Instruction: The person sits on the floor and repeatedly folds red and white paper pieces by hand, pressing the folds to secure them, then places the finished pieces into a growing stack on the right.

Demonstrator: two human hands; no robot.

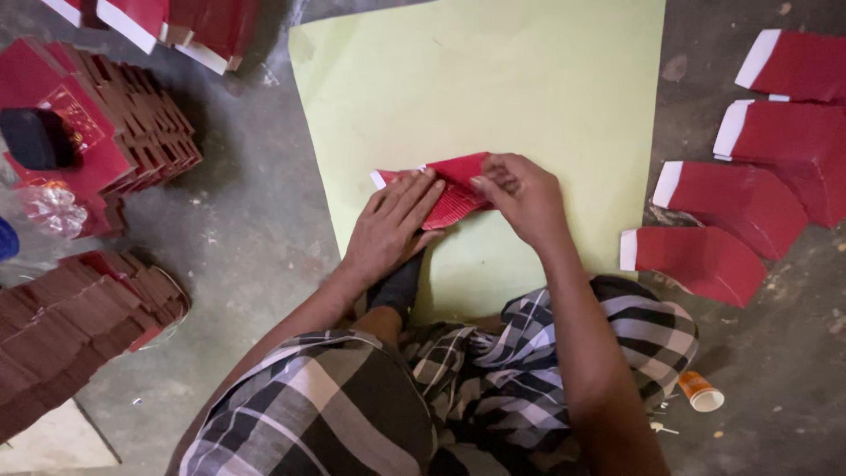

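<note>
A red paper piece with a white edge lies on a pale green sheet spread on the floor. My left hand presses flat on the paper's left part, fingers spread. My right hand pinches and folds the paper's right edge with thumb and fingers. My legs in checked cloth sit below the sheet.
Fanned stacks of red sheets with white edges lie to the right. Piles of folded red pieces and brownish ones sit at the left. An orange-and-white small bottle lies on the concrete floor by my right leg.
</note>
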